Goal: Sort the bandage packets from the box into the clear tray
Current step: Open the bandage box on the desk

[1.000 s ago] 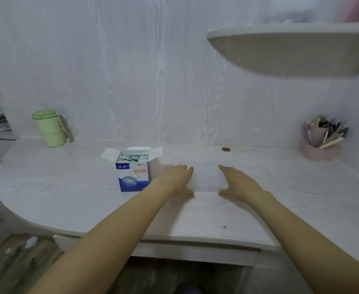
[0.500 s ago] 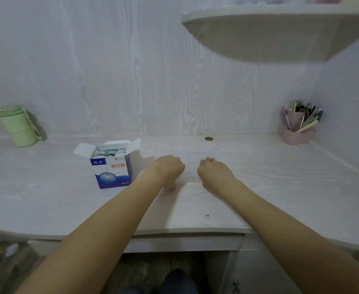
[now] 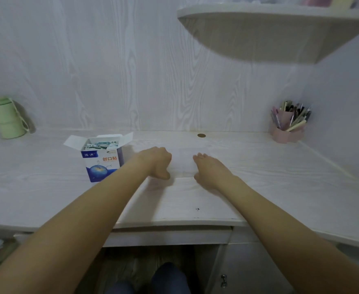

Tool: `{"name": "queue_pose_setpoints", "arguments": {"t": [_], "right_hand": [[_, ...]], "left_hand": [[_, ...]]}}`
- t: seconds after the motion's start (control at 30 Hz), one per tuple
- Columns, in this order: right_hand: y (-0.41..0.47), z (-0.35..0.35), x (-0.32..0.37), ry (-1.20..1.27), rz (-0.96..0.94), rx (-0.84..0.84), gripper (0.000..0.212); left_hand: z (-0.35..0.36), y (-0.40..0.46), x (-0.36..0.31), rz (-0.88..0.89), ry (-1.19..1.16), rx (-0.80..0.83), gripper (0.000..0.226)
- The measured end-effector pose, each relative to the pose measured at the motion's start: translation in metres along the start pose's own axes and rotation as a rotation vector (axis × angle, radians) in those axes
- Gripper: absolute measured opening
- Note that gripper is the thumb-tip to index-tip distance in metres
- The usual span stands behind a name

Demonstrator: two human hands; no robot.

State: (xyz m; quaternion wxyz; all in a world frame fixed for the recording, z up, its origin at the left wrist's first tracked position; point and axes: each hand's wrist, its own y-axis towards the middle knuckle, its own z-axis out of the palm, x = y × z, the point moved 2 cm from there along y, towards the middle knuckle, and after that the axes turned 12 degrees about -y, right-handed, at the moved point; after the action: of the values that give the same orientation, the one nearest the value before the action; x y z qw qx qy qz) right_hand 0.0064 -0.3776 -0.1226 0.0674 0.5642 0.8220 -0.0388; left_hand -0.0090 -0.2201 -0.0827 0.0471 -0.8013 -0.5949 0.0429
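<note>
The bandage packets [image 3: 100, 144] stand packed upright in the open bandage box [image 3: 102, 161], flaps spread, just to the outer side of the left hand [image 3: 157, 162] on the white desk [image 3: 269, 177]. Between the two hands lies the clear tray [image 3: 183, 163], so transparent that only faint edges show; its exact outline is hard to make out. The left hand is curled, thumb down at the tray's near left edge, and seems to grip that side, while the right hand [image 3: 211, 169] lies flatter with fingers bent at the tray's right side; whether either truly clasps the rim I cannot tell. No packet is in either hand and none shows in the tray, so the sorting looks not yet begun: the step in hand is probably settling the tray in place. Next, one hand would need to let go and reach across to the box top to pinch out packets. Farther off, beyond the right hand, a pink pen holder [image 3: 287, 128] sits by the wall; far past the left, a green cup [image 3: 4, 117].
</note>
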Motion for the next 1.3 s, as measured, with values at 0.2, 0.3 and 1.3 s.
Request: {"name": "queue_pose_setpoints", "arguments": {"t": [0.2,0.3,1.3], "right_hand": [[-0.013,0.003,-0.017,0.736,0.256,-0.102,0.077],[-0.010,0.007,-0.029,1.110,0.435,-0.143,0.062],[0.004,-0.007,-0.019,0.346,0.144,0.194,0.073]], "left_hand": [[0.005,-0.002,0.018,-0.010,-0.087,0.038,0.042],[0.001,-0.012,0.022,-0.015,-0.160,-0.012,0.043],[0.022,0.032,0.014,-0.073,-0.349,-0.171,0.054]]}}
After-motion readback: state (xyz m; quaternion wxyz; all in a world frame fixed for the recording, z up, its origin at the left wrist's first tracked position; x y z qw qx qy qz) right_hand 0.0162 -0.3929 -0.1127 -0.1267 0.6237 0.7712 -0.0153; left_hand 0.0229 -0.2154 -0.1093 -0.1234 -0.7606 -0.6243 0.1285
